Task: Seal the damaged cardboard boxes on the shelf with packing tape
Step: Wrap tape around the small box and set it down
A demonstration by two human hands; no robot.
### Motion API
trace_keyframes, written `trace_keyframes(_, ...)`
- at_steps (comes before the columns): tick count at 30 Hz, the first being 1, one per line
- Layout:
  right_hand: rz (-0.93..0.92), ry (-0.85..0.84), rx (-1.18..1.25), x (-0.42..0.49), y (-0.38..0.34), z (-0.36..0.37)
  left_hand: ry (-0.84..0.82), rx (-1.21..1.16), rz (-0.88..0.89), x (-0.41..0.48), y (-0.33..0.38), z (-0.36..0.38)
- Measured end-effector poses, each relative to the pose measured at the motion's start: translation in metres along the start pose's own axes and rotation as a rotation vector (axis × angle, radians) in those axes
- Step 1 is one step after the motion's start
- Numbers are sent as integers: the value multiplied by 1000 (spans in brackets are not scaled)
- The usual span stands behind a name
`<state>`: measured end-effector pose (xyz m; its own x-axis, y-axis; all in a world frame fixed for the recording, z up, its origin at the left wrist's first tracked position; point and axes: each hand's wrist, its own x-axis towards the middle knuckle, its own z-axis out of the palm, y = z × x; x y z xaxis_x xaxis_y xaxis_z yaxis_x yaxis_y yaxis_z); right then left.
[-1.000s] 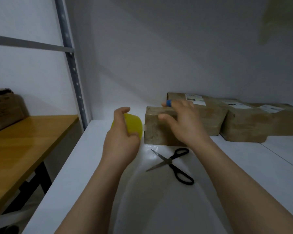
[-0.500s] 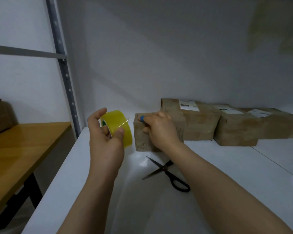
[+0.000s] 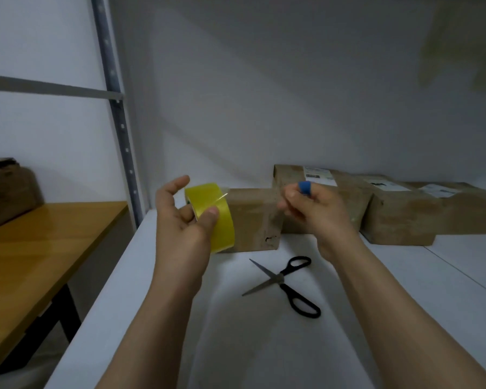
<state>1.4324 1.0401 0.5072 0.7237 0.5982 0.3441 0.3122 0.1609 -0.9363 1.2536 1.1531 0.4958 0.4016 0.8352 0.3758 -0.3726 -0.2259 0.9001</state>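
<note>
- Right now we are gripping the tape (image 3: 211, 217) in our left hand (image 3: 180, 228), thumb pressing on its yellow face and fingers curling through the core. We are holding it in the air just in front of the near box (image 3: 253, 220) on the shelf (image 3: 264, 346).
- Our right hand (image 3: 314, 217) is pinching thumb and forefinger together by that box's top edge, seemingly on the tape's free end. The strip is nearly see-through, so we are only judging this. A blue band (image 3: 304, 188) is sitting on one finger.
- We are reading the step as drawing out a length to lay over the near box.
- What we are risking:
  - the strip slackening and folding onto itself or our fingers;
  - the strip landing crooked and missing the torn spot at the box's lower front corner;
  - the box sliding as we are pressing down, since neither hand is steadying it;
  - a nick from the scissors (image 3: 284, 279), which are lying open on the shelf below our wrists, if we are reaching for them without looking.
- Three other boxes (image 3: 399, 220) are standing behind and to the right, touching in a row, with white labels on top. All four are looking closed, so their contents are staying hidden from us.
</note>
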Motion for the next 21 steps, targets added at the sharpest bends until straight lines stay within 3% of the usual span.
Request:
trace_keyframes(5,-20,-396,24,-31,17,-10,-113,-54,-94,-13,-11,23)
trace_keyframes(10,41,-509,-3,-34,30,1,-111,-220,-283,-20,-26,37)
trace_keyframes(13,90,-495,28,-34,31,1,-225,-130,-286,-20,-23,39)
trace_keyframes(15,72,-473,71,-31,30,-8,-266,66,-172,-7,-14,33)
trace_keyframes(18,59,-432,142,-25,31,-23,-63,363,106,33,-11,6)
trace_keyframes(21,69,-367,178,-20,33,-33,-216,446,31,66,-29,-16)
